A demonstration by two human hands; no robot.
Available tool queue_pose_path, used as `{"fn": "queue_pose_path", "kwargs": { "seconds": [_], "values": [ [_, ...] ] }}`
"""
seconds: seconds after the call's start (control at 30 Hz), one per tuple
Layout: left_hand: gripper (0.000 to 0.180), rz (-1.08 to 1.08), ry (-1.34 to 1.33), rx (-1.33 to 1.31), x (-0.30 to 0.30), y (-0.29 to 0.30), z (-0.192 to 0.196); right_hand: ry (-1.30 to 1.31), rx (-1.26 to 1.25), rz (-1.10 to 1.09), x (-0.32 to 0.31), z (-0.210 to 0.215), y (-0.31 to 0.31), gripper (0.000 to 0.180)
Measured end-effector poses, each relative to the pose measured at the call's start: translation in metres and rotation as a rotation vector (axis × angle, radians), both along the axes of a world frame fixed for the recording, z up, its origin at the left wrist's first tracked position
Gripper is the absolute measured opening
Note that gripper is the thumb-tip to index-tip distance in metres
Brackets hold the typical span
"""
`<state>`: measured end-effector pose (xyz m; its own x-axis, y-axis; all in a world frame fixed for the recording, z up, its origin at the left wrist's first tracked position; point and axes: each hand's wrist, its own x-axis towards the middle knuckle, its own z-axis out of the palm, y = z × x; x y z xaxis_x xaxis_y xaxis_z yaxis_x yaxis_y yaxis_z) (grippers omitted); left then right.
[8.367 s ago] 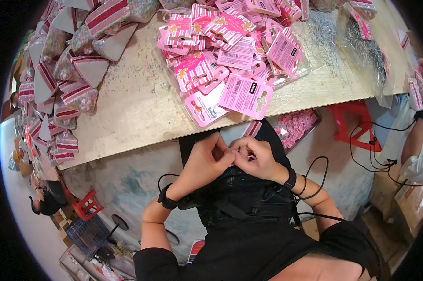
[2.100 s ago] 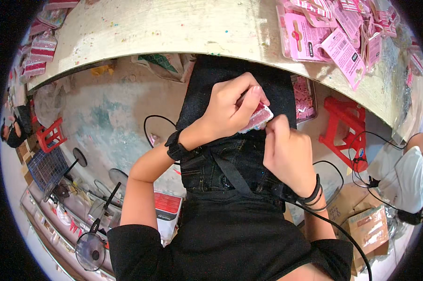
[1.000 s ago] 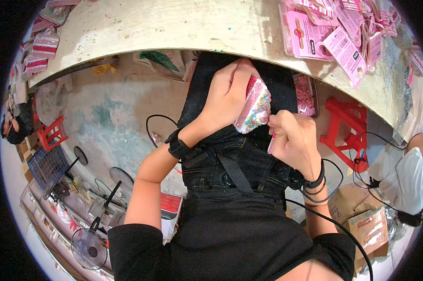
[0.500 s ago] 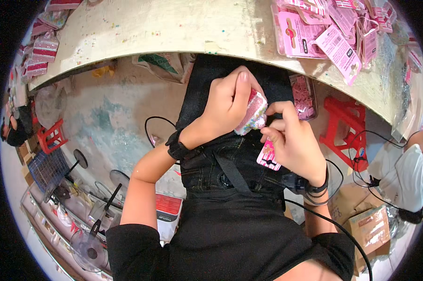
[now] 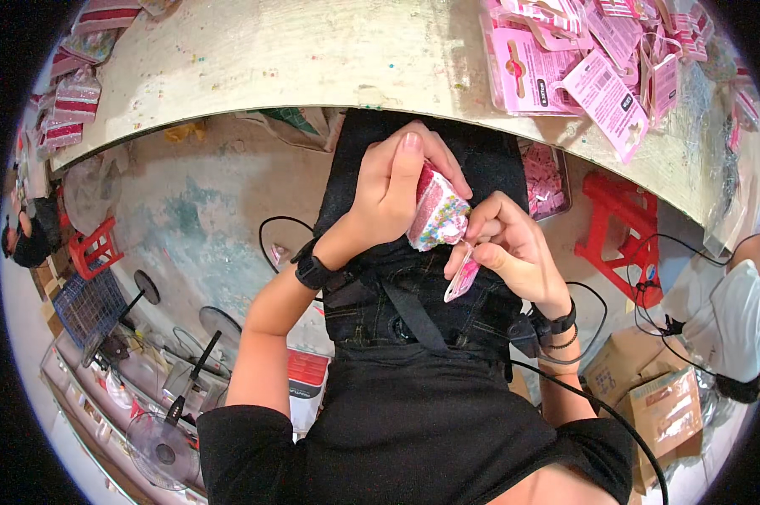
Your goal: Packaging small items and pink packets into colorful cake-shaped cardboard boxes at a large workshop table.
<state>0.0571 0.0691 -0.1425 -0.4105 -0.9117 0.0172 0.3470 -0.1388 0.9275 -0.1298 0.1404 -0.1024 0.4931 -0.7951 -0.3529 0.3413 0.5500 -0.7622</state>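
My left hand (image 5: 386, 183) is closed around a toy cake slice (image 5: 439, 212) above my lap. The slice has pink and white layers and a white side dotted with coloured sprinkles. Close beside it, my right hand (image 5: 516, 251) pinches at the top of a small pink hang tag (image 5: 461, 281) near the slice's lower corner. The tag hangs tilted, nearly edge-on, below my fingers. Any string between tag and slice is too fine to make out.
A pale worktable (image 5: 312, 59) curves ahead of me. Pink printed cards (image 5: 540, 71) are heaped at its right, more cake slices (image 5: 77, 97) at its left. Below stand a box of pink pieces (image 5: 544, 177), a red stool (image 5: 619, 227) and a cardboard box (image 5: 662, 412). A black cable (image 5: 598, 400) runs beside me.
The cake slice has turned and shifted slightly left, showing more of its sprinkled side. My right hand has moved a little left, and the tag has swung from facing me to nearly edge-on.
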Motion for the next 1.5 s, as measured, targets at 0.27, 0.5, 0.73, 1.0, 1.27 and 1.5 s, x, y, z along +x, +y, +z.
{"fn": "queue_pose_path", "kwargs": {
  "seconds": [0.27, 0.5, 0.73, 1.0, 1.27, 1.5],
  "values": [
    [0.044, 0.028, 0.048, 0.005, -0.002, 0.001, -0.004, 0.515, -0.074, -0.147, 0.012, 0.001, 0.008, 0.019],
    [0.044, -0.030, 0.032, -0.075, -0.002, 0.000, 0.000, 0.626, -0.379, -0.008, 0.008, 0.020, 0.009, 0.014],
    [0.052, 0.050, 0.113, -0.029, 0.001, 0.007, -0.010, 0.462, -0.612, -0.207, -0.062, 0.078, 0.013, 0.018],
    [0.044, 0.028, 0.024, -0.098, -0.010, 0.005, -0.002, 0.555, -0.739, -1.427, -0.356, 0.136, 0.005, 0.029],
    [0.044, -0.005, -0.017, -0.119, -0.013, -0.001, 0.005, 1.513, -0.452, -1.284, -0.461, 0.158, -0.057, 0.024],
    [0.044, 0.013, -0.039, -0.091, -0.010, 0.000, 0.003, 1.746, -0.666, -0.766, -0.408, 0.131, -0.078, 0.023]
  ]
}}
